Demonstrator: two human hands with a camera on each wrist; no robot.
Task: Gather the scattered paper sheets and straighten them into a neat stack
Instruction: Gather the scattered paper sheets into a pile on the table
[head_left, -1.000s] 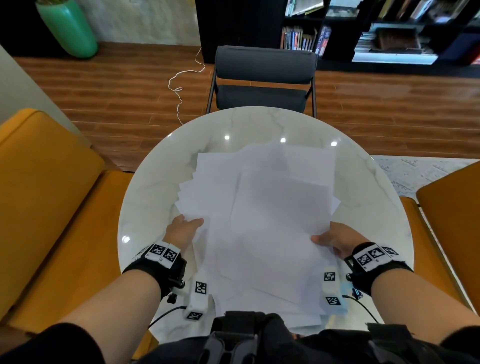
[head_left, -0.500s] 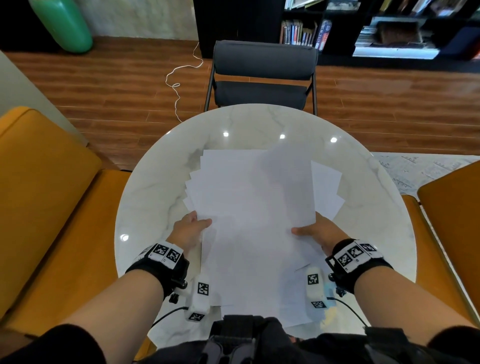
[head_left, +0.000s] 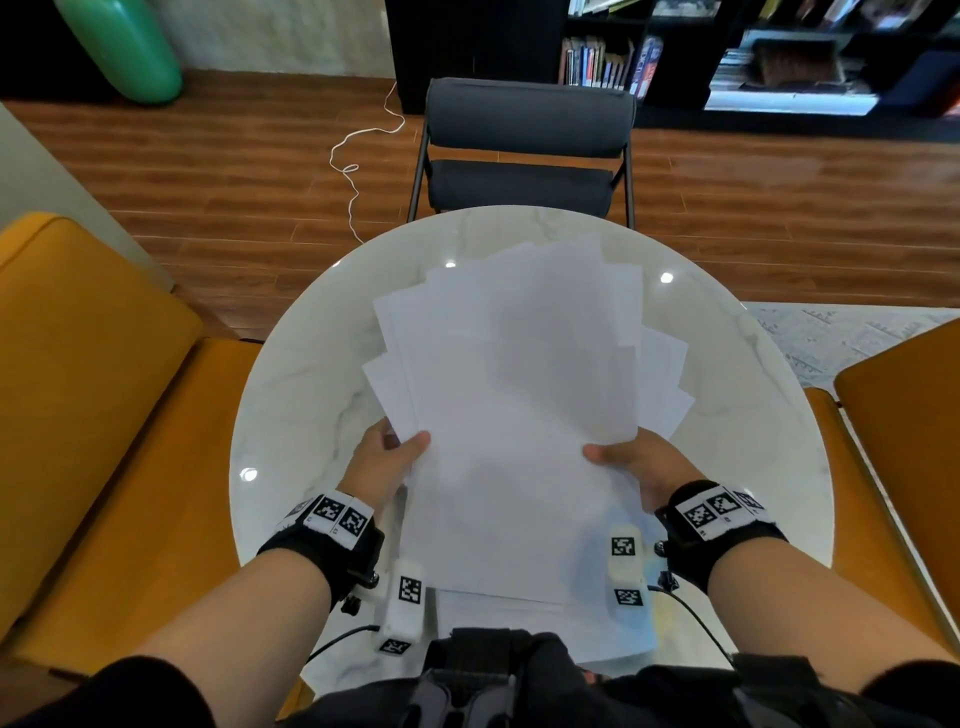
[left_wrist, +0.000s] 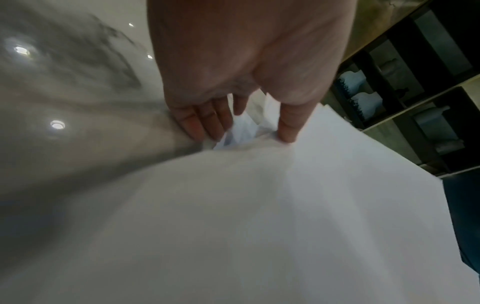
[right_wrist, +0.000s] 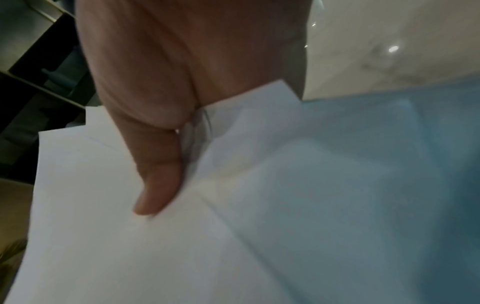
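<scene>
Paper sheets (head_left: 519, 415), too overlapped to count, fanned on one marble table (head_left: 291, 415); your left hand (head_left: 387, 462) and right hand (head_left: 641, 465) each pinch the pile's edges.

no words or numbers can be read anywhere. the paper sheets (head_left: 519, 415) show blank white faces. the wrist bands (head_left: 337, 517) and the small white blocks (head_left: 408, 597) carry black-and-white square marker patterns only; the book spines (head_left: 597, 65) are too blurred.
</scene>
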